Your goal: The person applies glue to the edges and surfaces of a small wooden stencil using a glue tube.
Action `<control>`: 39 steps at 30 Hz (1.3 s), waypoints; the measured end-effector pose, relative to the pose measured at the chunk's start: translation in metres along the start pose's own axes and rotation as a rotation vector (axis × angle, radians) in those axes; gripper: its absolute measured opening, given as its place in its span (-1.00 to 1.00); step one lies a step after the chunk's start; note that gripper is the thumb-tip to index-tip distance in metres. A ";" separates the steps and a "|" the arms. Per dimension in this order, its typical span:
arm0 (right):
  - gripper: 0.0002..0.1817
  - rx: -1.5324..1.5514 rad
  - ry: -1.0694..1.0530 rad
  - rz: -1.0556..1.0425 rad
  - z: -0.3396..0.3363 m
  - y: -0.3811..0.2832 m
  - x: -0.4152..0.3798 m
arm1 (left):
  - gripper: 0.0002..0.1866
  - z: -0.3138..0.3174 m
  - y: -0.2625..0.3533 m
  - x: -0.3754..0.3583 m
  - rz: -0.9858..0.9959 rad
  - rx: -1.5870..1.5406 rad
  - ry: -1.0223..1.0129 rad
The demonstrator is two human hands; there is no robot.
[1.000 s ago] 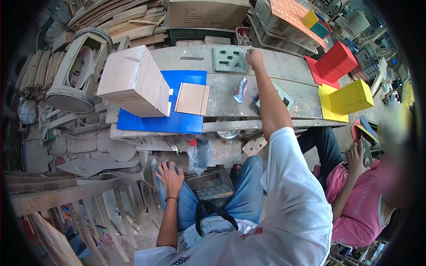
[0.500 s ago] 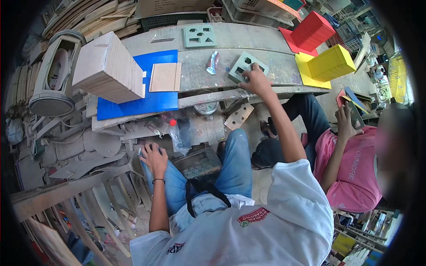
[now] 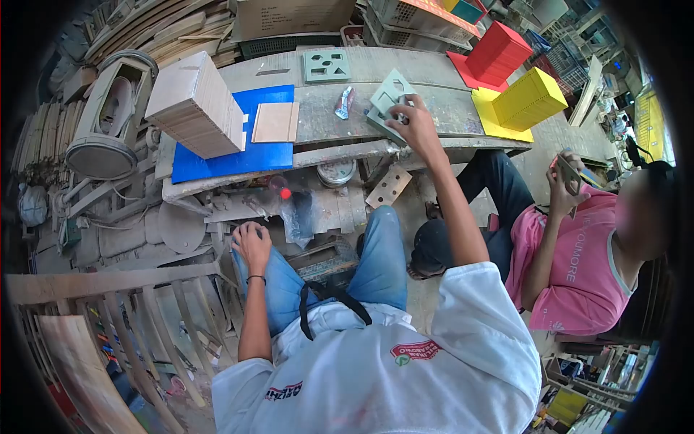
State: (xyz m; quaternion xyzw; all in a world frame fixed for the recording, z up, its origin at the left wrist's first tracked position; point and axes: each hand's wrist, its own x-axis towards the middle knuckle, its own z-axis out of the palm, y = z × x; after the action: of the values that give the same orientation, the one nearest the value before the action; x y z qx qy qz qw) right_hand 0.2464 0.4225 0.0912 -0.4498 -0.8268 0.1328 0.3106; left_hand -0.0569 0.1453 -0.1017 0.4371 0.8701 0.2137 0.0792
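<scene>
**Right hand grips a green cut-out board at the bench edge**

The left hand [image 3: 252,242] rests curled on the person's left knee, holding nothing. Further out, the right hand [image 3: 410,123] pinches a green cut-out board [image 3: 389,96], tilted up off the workbench [image 3: 434,108] near its front edge. Just beside it lies a small crumpled wrapper [image 3: 344,103]. Beyond, a second green cut-out board [image 3: 327,65] lies flat. To the left, a stack of plain boards [image 3: 196,105] stands on a blue sheet [image 3: 231,163].

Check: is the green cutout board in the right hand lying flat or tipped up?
Tipped up: the right hand lifts the green cutout board at an angle off the workbench.
</scene>
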 end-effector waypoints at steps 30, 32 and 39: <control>-0.34 0.345 0.097 -0.463 -0.035 -0.213 -0.079 | -0.49 -0.239 0.167 -0.060 0.185 -1.628 -0.330; -0.34 0.343 0.129 -0.500 -0.026 -0.208 -0.076 | -0.47 -0.240 0.169 -0.062 0.190 -1.584 -0.328; -0.52 0.377 0.102 -0.716 -0.021 -0.232 -0.099 | 0.00 -0.215 0.158 -0.062 0.314 -1.577 -0.316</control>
State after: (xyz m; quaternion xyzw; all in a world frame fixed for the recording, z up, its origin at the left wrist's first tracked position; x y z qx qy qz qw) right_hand 0.1461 0.2099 0.1840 -0.0744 -0.8758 0.1431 0.4549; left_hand 0.0255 0.1140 0.1571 0.3947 0.3714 0.7073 0.4539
